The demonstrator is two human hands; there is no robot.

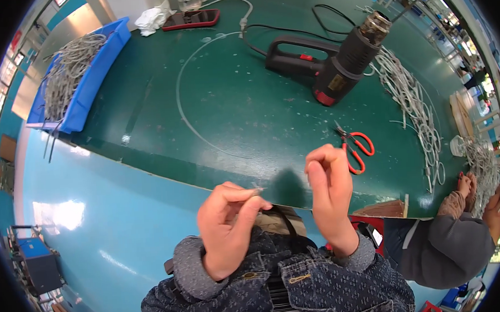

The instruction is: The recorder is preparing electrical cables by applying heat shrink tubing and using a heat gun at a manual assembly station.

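Observation:
My left hand (228,220) is closed in a pinch just off the table's front edge. Between its thumb and forefinger pokes a thin wire end (259,190), too small to make out fully. To its right, my right hand (331,194) is raised with thumb and curled forefinger together; whatever they may hold is hidden. Close beyond that hand lie red-handled cutters (355,149), jaws pointing away. A thin pale tube or cable (178,94) curves across the green table (247,110) toward my hands.
A black heat gun (342,64) lies at the back right. Bundled grey cables (410,100) are beside it. At left stands a blue bin (99,73) of cables. A red-edged phone (191,20) and white tissue (151,21) are at the back. A co-worker (450,241) sits at right.

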